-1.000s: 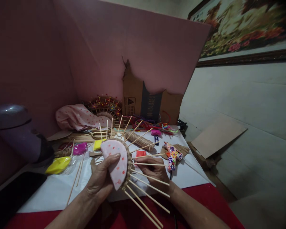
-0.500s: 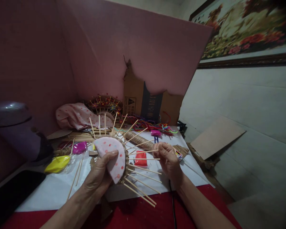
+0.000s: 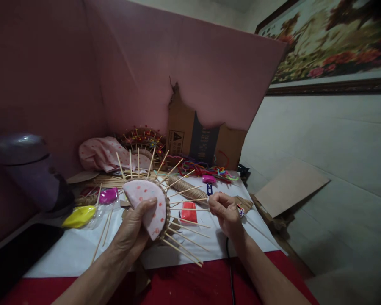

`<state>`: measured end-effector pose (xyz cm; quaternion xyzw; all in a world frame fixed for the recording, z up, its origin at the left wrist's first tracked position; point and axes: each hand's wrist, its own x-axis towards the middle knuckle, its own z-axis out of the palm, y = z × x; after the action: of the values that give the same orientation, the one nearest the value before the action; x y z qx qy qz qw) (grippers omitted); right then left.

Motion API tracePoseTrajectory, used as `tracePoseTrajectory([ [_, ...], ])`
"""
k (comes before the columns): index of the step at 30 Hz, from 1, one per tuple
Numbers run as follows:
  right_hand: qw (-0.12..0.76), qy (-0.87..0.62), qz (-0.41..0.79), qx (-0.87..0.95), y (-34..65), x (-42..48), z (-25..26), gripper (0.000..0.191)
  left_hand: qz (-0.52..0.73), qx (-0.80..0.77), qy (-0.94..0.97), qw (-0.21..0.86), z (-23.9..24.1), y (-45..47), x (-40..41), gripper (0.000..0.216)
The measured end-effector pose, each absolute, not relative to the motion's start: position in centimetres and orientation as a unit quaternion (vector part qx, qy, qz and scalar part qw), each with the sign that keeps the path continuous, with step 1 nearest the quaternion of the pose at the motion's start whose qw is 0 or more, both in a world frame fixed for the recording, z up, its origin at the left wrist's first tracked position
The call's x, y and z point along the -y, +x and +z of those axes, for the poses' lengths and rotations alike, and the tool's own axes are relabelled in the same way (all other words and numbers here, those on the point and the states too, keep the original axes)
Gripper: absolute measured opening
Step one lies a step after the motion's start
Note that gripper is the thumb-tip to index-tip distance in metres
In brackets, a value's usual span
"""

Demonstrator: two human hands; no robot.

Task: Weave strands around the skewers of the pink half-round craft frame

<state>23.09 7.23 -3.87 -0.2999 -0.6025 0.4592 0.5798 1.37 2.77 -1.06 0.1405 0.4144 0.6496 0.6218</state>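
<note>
My left hand [image 3: 131, 231] grips a half-round craft piece [image 3: 147, 205] covered in pink dotted cloth, edged with brown cord, with several thin wooden sticks fanning out of its rim. My right hand [image 3: 226, 214] is to the right of it, fingers pinched at the tip of one stick [image 3: 190, 199]. Under that hand lies a colourful patterned glue gun [image 3: 240, 209], mostly hidden. A red packet [image 3: 189, 211] lies on the white sheet [image 3: 66, 250] between the hands.
A spool of brown cord [image 3: 186, 189], yellow [image 3: 79, 216] and magenta [image 3: 108, 195] packets, loose sticks, pipe cleaners [image 3: 206, 169], a finished stick fan [image 3: 142, 142], pink cloth [image 3: 98, 154], torn cardboard [image 3: 203, 137], a purple lamp [image 3: 25, 169] at left, a dark phone [image 3: 15, 258].
My right hand came out from beneath the sticks, rose to the right of the piece and pinched a stick tip. The craft piece tilted and moved slightly left and down.
</note>
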Motion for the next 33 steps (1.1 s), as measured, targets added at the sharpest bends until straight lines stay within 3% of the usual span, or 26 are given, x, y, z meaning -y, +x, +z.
tracePoseTrajectory([
  [12, 0.606, -0.272, 0.517, 0.539, 22.9, -7.3, -3.3, 0.034, 0.624, -0.404, 0.120, 0.658, -0.8, 1.3, -2.4, 0.012],
  [21, 0.491, -0.323, 0.549, 0.594, 22.1, -6.8, -4.1, 0.027, 0.628, -0.371, 0.107, 0.676, -0.7, 1.1, -2.8, 0.016],
  [33, 0.527, -0.313, 0.529, 0.587, 22.2, -6.9, -3.2, 0.030, 0.661, -0.418, 0.112, 0.612, -0.7, 0.9, -3.1, 0.012],
])
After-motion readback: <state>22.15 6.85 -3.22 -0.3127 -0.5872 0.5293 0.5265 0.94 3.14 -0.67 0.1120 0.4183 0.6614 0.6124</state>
